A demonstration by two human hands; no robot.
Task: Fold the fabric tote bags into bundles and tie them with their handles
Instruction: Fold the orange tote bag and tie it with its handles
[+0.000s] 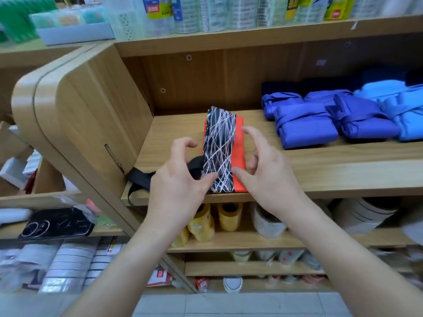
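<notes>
While half-open, left hand (pixel 180 179), right hand (pixel 267 177) touch bag (pixel 219 145).

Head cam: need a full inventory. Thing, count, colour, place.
tote bag: one, black with white lines and an orange strip, folded flat at the front of the middle shelf
handles: count unclear, black, trailing off the shelf's left front edge
bundles: at least six, blue shades, right side of the same shelf
yellow rolls: about three, yellow, shelf below
tape rolls: many, clear, top shelf
phone case: one, black, lower shelf at left
left hand: thumb on the bag's near end, fingers curled above
right hand: thumb on the orange strip, fingers spread above
</notes>
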